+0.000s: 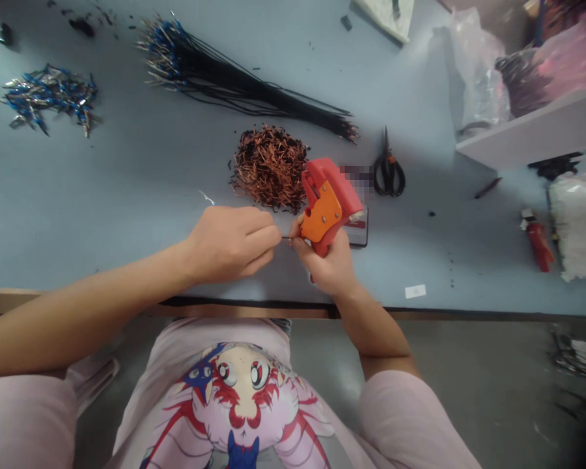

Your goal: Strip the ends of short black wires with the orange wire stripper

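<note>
On the blue table [127, 195], the left hand [229, 244] pinches a thin black wire [286, 237] — its tip is at the red and orange crimper [327, 205], held tight in the right hand [325, 264], just below a heap of copper wire bits [271, 168].

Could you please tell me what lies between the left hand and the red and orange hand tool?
In the head view, a thin black wire runs from the left hand to the red and orange hand tool.
</note>
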A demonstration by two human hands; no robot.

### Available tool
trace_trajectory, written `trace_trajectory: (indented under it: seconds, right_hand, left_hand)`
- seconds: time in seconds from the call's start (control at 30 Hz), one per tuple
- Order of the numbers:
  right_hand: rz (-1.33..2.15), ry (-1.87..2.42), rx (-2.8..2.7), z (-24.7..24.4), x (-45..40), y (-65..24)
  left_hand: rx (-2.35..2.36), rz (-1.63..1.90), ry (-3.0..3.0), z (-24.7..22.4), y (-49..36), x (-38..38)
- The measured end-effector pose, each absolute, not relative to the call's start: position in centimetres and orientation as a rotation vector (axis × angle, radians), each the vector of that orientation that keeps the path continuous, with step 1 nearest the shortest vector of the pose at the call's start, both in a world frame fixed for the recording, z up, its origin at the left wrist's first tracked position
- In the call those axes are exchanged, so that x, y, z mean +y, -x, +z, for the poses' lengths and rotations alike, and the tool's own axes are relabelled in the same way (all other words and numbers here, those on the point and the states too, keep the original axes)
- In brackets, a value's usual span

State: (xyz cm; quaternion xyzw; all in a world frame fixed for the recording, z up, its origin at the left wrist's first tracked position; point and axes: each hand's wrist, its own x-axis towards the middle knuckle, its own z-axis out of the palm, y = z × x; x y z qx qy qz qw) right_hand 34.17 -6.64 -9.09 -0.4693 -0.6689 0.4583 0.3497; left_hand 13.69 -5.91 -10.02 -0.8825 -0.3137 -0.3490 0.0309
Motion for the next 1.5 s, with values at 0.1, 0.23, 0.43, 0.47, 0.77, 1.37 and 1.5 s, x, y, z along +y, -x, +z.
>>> trace_trajectory:
  seconds: [0.1, 0.23, 0.43, 0.47, 0.77, 1.37, 1.5]
  right_hand:
    - [1.196, 1.208, -1.75, -9.2, -6.7, -34.2]
    - [1.169, 1.212, -1.817, -9.4, -6.9, -34.2]
    - [1.29, 1.194, -1.828, -9.7, -7.3, -34.3]
    - [1.33, 1.189, -1.804, -9.7, -7.3, -34.4]
    - [1.211, 1.406, -1.428, -9.6, -5.2, -35.4]
    - [1.936, 1.153, -1.187, -8.2, -6.0, -36.0]
    - [2.054, 1.126, -1.108, -8.6, -6.7, -35.2]
  left_hand:
    - [-0.922, -1.054, 2.73, -9.9, -13.7, -6.1]
    - [-0.909, -0.994, 2.823, -9.8, -13.6, -6.2]
    - [-0.868, -0.966, 2.823, -9.3, -13.4, -5.9]
    - [-0.885, -1.039, 2.783, -9.0, -13.1, -5.7]
    - [-1.586, -1.475, 2.609, -9.5, -11.5, -3.4]
    - [-1.846, -1.97, 2.354, -10.2, -12.5, -3.1]
    - [-1.777, -2.087, 2.301, -10.3, -12.6, -3.1]
